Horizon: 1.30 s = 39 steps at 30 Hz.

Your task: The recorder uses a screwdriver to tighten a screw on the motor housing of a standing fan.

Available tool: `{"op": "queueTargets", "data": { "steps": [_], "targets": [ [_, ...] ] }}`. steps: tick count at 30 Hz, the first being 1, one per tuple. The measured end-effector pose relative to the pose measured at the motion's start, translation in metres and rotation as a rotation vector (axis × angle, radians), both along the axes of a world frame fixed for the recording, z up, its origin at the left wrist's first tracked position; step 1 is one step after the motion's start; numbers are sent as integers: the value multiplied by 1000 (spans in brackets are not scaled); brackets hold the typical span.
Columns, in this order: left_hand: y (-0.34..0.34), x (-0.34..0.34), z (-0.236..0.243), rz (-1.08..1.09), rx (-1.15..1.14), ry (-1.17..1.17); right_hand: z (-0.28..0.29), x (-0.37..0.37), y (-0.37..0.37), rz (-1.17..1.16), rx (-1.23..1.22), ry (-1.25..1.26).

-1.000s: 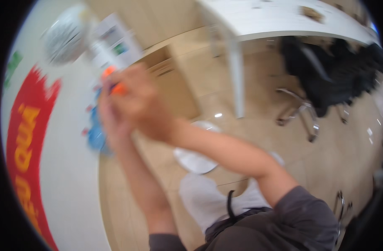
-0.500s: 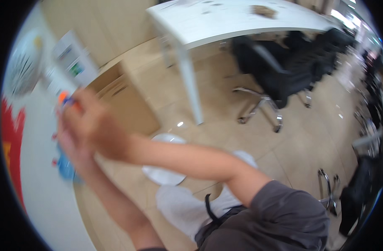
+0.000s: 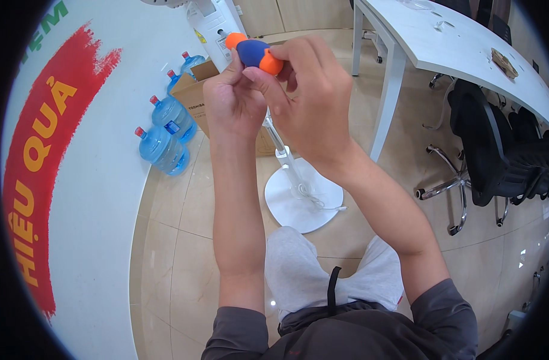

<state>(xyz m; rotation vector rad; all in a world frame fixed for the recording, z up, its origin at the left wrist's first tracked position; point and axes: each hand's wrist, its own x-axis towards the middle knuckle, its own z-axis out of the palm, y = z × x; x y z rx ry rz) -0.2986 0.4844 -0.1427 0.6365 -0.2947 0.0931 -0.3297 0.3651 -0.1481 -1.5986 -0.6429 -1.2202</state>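
High in front of me, both hands meet at a rounded blue and orange clay-like piece (image 3: pixel 254 53). Its dark blue middle has an orange lump at each end. My left hand (image 3: pixel 234 96) is closed around it from below, thumb up against its left side. With thumb and forefinger, my right hand (image 3: pixel 316 90) pinches the orange end on the right. Part of the piece's underside is hidden by the fingers.
Below the hands stands a white round fan base (image 3: pixel 304 213) with a pole and cord. Several blue water jugs (image 3: pixel 163 150) line the left wall, beside a cardboard box (image 3: pixel 193 99). A white table (image 3: pixel 454 51) and black office chairs (image 3: pixel 481 138) are at right.
My view has turned left, so the hands now appear nearer the middle, sharper. The piece stays between both hands, and more of its blue middle shows.
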Motion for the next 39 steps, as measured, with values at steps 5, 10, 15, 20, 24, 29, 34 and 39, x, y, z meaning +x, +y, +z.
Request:
{"op": "queueTargets", "data": {
  "steps": [5,10,15,20,24,29,34,39],
  "targets": [
    [5,-7,7,-52,84,-57,3,9,0,-32,-73,-296],
    [4,-7,6,-14,147,-11,2,-2,4,-47,-58,-279],
    [3,-4,2,-146,-71,-23,-1,-9,8,35,-26,142],
    [8,-9,5,-115,97,-145,3,0,7,-23,-110,-224],
    [8,-11,8,-61,89,-78,2,-1,11,44,-19,-219],
    [3,-10,4,-63,-13,-36,-3,-6,14,58,74,-12],
    [9,-9,5,-50,75,-79,-1,3,9,-46,-65,-240],
    [11,-9,7,-70,135,-72,-4,-2,16,-3,29,-230]
  ]
}}
